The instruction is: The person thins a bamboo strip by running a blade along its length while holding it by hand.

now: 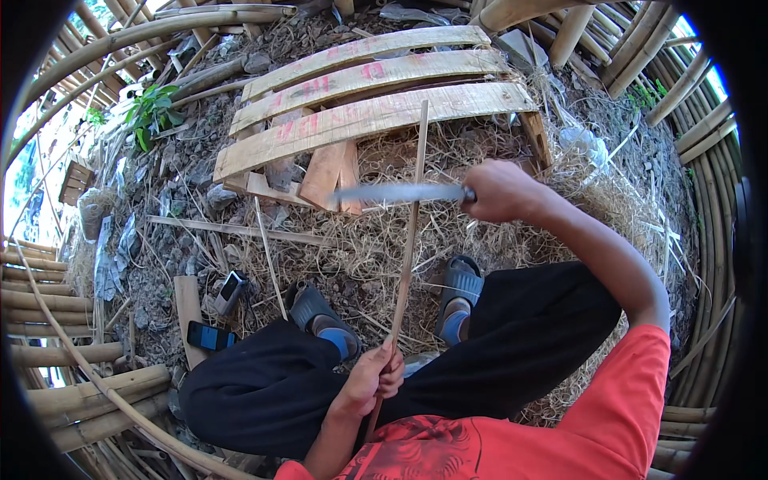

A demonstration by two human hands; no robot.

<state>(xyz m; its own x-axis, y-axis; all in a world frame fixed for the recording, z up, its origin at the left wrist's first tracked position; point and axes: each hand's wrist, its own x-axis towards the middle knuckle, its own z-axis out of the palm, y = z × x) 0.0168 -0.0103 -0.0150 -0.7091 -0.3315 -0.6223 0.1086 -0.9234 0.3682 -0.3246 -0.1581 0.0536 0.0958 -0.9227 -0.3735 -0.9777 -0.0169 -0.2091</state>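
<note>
My left hand [374, 376] is closed round the lower part of a long, thin bamboo strip [411, 240], close to my lap. The strip slants up and away from me, its far end in front of a low slatted wooden pallet [376, 116]. In my right hand [500, 192] is the handle of a long-bladed knife [400, 192]. Its blade points left and crosses the strip about midway along; motion blurs the blade, and I cannot tell whether it touches the strip.
Dry shavings [384, 240] cover the ground round my sandalled feet. By my left knee lie a phone [210, 336], a small boxy device [231, 293] and a flat wood piece [189, 316]. Bamboo poles [708, 264] line the right side, and more poles [60, 304] stack at left.
</note>
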